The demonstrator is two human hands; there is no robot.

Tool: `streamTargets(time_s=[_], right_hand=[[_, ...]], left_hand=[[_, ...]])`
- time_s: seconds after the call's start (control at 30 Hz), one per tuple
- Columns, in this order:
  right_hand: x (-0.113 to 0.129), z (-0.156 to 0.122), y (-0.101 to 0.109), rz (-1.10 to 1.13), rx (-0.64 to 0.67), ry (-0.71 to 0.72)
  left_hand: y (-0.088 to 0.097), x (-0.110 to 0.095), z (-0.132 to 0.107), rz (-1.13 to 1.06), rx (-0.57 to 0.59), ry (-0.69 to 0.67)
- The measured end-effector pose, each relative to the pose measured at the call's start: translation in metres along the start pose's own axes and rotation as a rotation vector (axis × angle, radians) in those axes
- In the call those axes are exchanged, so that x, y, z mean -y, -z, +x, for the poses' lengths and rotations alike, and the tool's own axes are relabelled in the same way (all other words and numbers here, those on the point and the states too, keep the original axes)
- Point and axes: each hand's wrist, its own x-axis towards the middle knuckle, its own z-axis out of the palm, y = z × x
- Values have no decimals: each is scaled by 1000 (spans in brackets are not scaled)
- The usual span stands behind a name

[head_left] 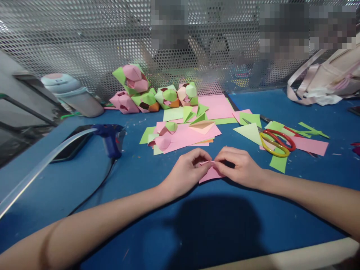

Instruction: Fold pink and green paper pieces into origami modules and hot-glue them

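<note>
Between both hands, low over the blue table, is a small piece of pink paper (211, 174) with its far edge raised in a fold. My left hand (189, 169) pinches the paper's left side between thumb and fingers. From the other side my right hand (239, 165) pinches the same edge, thumb near the left thumb. The fingers partly cover the paper, so its full shape is hidden. Just beyond the hands lie stacked pink sheets (187, 135) with small folded pink and green pieces (171, 127) on top.
Folded paper balls (131, 78) are piled against the perforated metal screen (123, 41). A blue glue gun (111, 140), a phone (73, 144) and a tumbler (74, 93) stand or lie left. Right are scissors (274, 143) among paper scraps (311, 144) and a pale bag (334, 75).
</note>
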Motion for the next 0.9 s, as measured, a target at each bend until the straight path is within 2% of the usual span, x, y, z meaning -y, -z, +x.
streamTargets(time_s=[0.27,0.43,0.53,0.7,0.9], right_hand=[[-2,-1,0,20,-5,27],[-3,-1,0,15,-11,23],[-3,-1,0,26,-16,12],[-5,-2,0,34,-28,2],[-5,-1,-1,28,-28,11]], left_hand=[[-1,6,0,1,-5,-23],[3,1,2,-85,45,120],[7,-3,4,-50,44,149],[10,-8,4,76,96,72],[10,-6,3,96,77,-20]])
